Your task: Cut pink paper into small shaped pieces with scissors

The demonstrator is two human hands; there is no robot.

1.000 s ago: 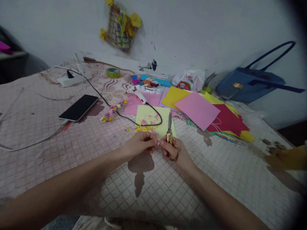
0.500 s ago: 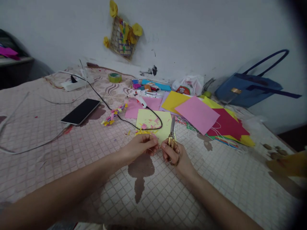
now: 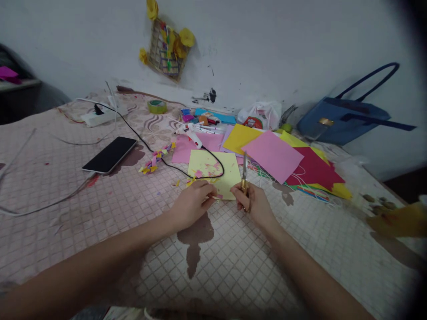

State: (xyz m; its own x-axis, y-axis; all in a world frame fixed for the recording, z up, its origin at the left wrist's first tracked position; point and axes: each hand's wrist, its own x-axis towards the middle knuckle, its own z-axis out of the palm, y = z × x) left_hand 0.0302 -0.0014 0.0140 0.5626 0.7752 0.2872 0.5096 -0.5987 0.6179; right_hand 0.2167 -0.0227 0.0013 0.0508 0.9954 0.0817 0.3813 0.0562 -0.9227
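My left hand point(image 3: 195, 202) is closed in a pinch at the near edge of the pale yellow sheet point(image 3: 230, 171). A small pink paper piece point(image 3: 219, 196) shows at its fingertips; any thread there is too fine to make out. To the right, my right hand point(image 3: 255, 202) is wrapped round gold-handled scissors point(image 3: 244, 180), their blades pointing away from me and looking closed. Its thumb and forefinger meet near the sheet's right corner. Pink and yellow paper scraps point(image 3: 199, 173) lie on the sheet. Left of it rests a garland of small coloured paper pieces point(image 3: 156, 158).
A white glue gun point(image 3: 189, 133) lies behind the sheet, its black cord point(image 3: 222, 168) looping across it. Coloured paper sheets point(image 3: 273, 155) and white string point(image 3: 302, 180) are at right, near a blue bag point(image 3: 343, 120). A phone point(image 3: 110, 154) and power strip point(image 3: 103, 116) are at left.
My hands have moved apart and slightly away from me, the right one shifting rightward with the scissors. The pink piece is lower, by the sheet's near edge. The whole view has shifted a little.
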